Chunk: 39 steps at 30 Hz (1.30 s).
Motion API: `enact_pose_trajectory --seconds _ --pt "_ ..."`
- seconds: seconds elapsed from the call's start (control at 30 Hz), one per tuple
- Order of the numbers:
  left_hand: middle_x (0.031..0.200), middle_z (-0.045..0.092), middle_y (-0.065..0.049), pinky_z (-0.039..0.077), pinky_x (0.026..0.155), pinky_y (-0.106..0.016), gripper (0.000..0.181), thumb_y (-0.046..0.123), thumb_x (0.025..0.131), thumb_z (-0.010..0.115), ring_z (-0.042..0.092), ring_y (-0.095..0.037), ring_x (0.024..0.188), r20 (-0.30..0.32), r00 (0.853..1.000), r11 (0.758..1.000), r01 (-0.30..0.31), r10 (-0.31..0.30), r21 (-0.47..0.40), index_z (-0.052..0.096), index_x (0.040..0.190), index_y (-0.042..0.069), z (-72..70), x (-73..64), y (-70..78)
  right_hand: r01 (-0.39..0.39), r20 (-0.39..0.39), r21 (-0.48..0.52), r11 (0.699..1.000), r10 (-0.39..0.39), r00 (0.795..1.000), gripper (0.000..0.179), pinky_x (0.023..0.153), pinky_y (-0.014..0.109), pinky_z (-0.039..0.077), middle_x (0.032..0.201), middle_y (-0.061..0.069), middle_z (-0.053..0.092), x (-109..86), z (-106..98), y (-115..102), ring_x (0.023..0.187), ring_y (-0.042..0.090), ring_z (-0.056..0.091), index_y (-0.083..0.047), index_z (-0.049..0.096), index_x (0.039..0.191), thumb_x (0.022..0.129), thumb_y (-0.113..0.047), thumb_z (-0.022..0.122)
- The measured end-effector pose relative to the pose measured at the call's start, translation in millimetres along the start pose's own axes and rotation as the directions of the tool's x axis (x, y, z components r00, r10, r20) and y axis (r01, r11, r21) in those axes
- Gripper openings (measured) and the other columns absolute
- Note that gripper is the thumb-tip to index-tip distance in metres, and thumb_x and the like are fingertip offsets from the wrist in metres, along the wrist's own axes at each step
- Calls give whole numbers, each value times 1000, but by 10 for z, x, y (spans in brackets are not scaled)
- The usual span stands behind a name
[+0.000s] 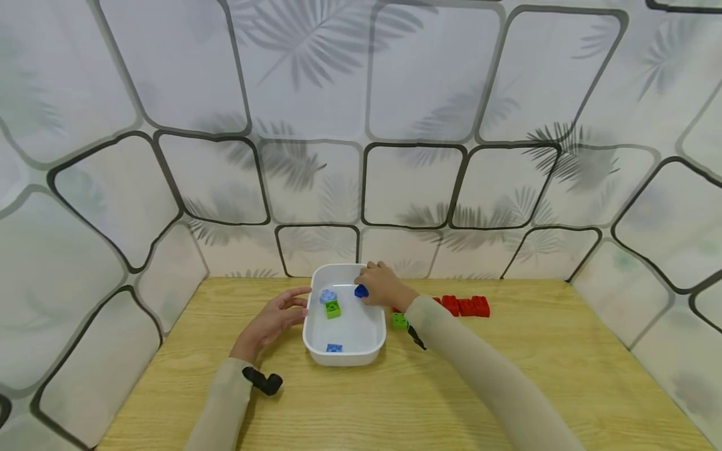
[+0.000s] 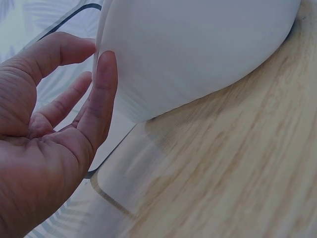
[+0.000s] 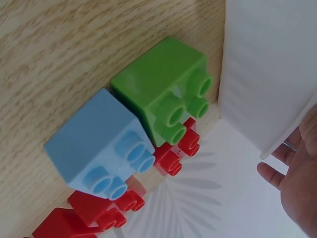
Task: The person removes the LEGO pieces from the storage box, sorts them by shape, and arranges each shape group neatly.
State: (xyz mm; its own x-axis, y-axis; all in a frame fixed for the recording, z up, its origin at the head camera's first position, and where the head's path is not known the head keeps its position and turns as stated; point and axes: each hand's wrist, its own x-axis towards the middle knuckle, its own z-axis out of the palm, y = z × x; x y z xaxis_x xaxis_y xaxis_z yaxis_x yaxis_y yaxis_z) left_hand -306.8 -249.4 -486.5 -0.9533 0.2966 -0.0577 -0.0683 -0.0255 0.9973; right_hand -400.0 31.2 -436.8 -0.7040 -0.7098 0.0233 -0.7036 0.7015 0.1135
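Note:
A white plastic tub (image 1: 344, 359) stands on the table, holding two light blue toy bricks (image 1: 328, 296) and a green toy brick (image 1: 333, 309). At its left side, my left hand (image 1: 276, 319) touches the outer wall with fingertips and thumb. The left wrist view shows that thumb and a bent forefinger against the tub's edge. Over the tub's right rim, my right hand (image 1: 383, 286) pinches a dark blue toy brick (image 1: 361, 290). The right wrist view shows part of the right hand (image 3: 299, 181) beyond the tub's wall; the dark blue brick is hidden there.
Right of the tub, a row of red toy bricks (image 1: 466, 307) lies on the wooden table (image 1: 361, 407). Nearer the tub sits another green toy brick (image 3: 163, 79), touching a light blue one (image 3: 99, 139). A patterned cloth (image 1: 316, 181) hangs behind and along both sides.

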Motion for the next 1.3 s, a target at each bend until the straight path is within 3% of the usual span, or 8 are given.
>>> enact_pose_trajectory --seconds 0.17,0.5,0.97,1.3 --pt "126 52 -11 58 93 -28 61 2 99 62 58 -15 110 -5 1000 1000 0 0 -3 37 155 3 1 9 -4 -36 18 -24 999 36 999 40 96 44 44 119 4 70 10 14 -7 107 22 55 -17 72 127 89 -31 75" --pt "127 53 -12 59 93 -30 61 1 99 61 59 -18 110 2 1000 1000 3 -3 3 37 155 2 11 20 -2 -27 62 -56 998 30 998 38 102 44 40 121 2 70 29 53 -70 110 21 55 -21 70 130 93 -29 73" --pt "128 51 -15 59 93 -29 61 1 99 62 58 -19 111 2 1000 1000 2 -2 6 38 155 3 8 21 -8 -28 55 36 999 26 998 44 105 46 39 124 3 69 34 76 -92 116 22 55 -23 72 127 85 -12 77" --pt "130 50 -17 59 93 -28 61 1 99 62 58 -19 111 -9 1000 1000 11 -11 1 38 155 3 6 10 -3 -21 56 82 996 17 998 43 107 46 38 124 4 69 44 84 -97 116 23 55 -20 73 126 85 -8 78"
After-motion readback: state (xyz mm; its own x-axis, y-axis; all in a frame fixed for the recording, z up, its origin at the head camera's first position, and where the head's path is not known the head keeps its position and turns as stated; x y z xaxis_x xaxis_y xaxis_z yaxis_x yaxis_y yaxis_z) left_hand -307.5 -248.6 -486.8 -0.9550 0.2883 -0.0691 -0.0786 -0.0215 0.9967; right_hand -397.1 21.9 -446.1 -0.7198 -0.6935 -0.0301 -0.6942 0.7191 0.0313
